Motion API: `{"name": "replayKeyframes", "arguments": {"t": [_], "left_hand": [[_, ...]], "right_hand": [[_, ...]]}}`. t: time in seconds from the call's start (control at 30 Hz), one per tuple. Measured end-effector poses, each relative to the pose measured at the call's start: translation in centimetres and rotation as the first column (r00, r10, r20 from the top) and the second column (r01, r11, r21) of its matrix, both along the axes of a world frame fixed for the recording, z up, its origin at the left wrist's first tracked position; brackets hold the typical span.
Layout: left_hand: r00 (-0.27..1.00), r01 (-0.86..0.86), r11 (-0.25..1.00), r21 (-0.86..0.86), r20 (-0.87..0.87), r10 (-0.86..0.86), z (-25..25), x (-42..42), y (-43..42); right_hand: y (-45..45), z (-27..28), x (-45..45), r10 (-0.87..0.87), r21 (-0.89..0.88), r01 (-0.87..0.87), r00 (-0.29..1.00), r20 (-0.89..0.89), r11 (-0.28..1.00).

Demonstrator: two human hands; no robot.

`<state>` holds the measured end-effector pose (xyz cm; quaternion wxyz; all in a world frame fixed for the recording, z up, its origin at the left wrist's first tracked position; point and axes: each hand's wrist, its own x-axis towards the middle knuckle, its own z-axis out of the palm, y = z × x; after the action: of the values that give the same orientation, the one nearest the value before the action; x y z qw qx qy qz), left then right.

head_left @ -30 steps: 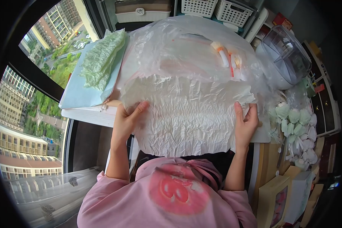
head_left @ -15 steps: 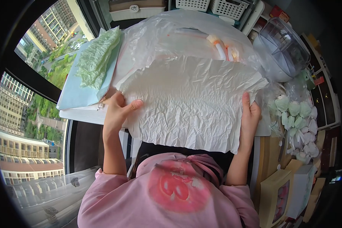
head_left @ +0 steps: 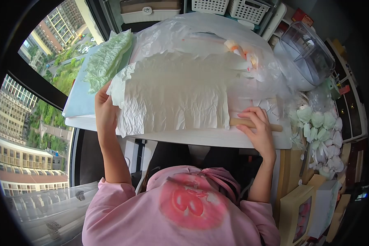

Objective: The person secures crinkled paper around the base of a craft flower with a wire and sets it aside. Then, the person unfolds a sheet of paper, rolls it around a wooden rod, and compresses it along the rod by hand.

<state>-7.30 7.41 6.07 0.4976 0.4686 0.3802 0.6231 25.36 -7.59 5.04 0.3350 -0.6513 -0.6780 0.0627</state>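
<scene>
A white tabletop (head_left: 201, 140) stands beside a window (head_left: 33, 110) on the left, clear plastic (head_left: 164, 39) across its far part, perforated baskets (head_left: 250, 10) beyond. Over the tabletop's near middle spreads a crumpled white sheet (head_left: 172, 94), long axis left to right. A wooden rod (head_left: 276, 127) points the same way, emerging at the sheet's near right corner. The left hand (head_left: 105, 108) pinches the sheet's left edge; the right hand (head_left: 256, 128) grips the rod, fingers and thumb closed around it.
</scene>
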Motion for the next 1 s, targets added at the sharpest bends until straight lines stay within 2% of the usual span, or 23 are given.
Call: {"name": "replayKeyframes", "arguments": {"t": [0.03,0.07,0.1,0.17,0.23,0.43,0.5,0.63,0.7,0.77,0.83,0.9,0.97,1.0], "left_hand": [[0.996,-0.012,0.999,-0.040,-0.093,0.008,-0.2,-0.5,0.4],[0.983,-0.028,0.997,-0.078,-0.184,0.013,-0.4,-1.0,0.8],[0.983,-0.029,0.996,-0.079,-0.184,0.015,-0.9,-1.5,1.3],[0.944,0.114,0.988,-0.108,-0.300,-0.141,-1.6,-2.4,1.9],[0.959,0.086,0.993,-0.080,-0.263,-0.104,-1.1,-1.7,1.6],[0.910,0.206,0.977,-0.054,-0.355,-0.211,0.8,-2.6,2.7],[0.791,0.218,0.965,-0.145,-0.553,-0.261,1.6,-2.9,2.7],[0.765,0.235,0.955,-0.181,-0.572,-0.297,-0.2,-3.3,2.4],[0.663,0.321,0.882,-0.344,-0.584,-0.469,-1.2,-4.3,2.8],[0.669,0.338,0.873,-0.351,-0.563,-0.486,-1.8,-3.9,2.1],[0.688,0.351,0.821,-0.450,-0.471,-0.552,-2.2,-3.4,1.7],[0.738,0.365,0.837,-0.408,-0.421,-0.528,-2.3,-2.6,1.4],[0.627,0.277,0.834,-0.476,-0.568,-0.533,-1.4,-2.3,1.5],[0.628,0.278,0.834,-0.476,-0.567,-0.533,-1.3,-2.1,1.3]], "right_hand": [[-0.2,0.1,-0.1,0.022,-0.027,-0.020,0.996,0.090,0.999],[-0.3,-0.1,-0.2,0.004,-0.028,-0.002,0.996,0.093,1.000],[-0.3,-0.4,-0.2,0.006,-0.028,-0.004,0.996,0.094,1.000],[-0.1,-0.9,-0.1,0.005,-0.020,-0.002,0.991,0.137,1.000],[0.0,-0.8,-0.4,0.017,-0.025,-0.013,0.983,0.183,1.000],[-1.1,1.3,-0.5,0.106,-0.043,-0.098,0.958,0.267,0.994],[-1.6,2.0,-0.3,0.134,-0.031,-0.131,0.951,0.280,0.991],[-2.5,2.7,0.9,0.206,-0.036,-0.204,0.949,0.239,0.978],[-2.8,2.8,1.8,0.263,-0.044,-0.259,0.954,0.146,0.965],[-2.8,2.8,2.1,0.253,-0.033,-0.251,0.964,0.081,0.967],[-2.6,3.0,2.2,0.235,-0.008,-0.235,0.972,0.003,0.972],[-2.7,3.2,2.6,0.244,-0.002,-0.244,0.970,-0.006,0.970],[-3.5,4.2,2.9,0.294,-0.010,-0.295,0.954,-0.060,0.955],[-3.9,4.4,2.9,0.278,0.013,-0.278,0.956,-0.092,0.960]]}}
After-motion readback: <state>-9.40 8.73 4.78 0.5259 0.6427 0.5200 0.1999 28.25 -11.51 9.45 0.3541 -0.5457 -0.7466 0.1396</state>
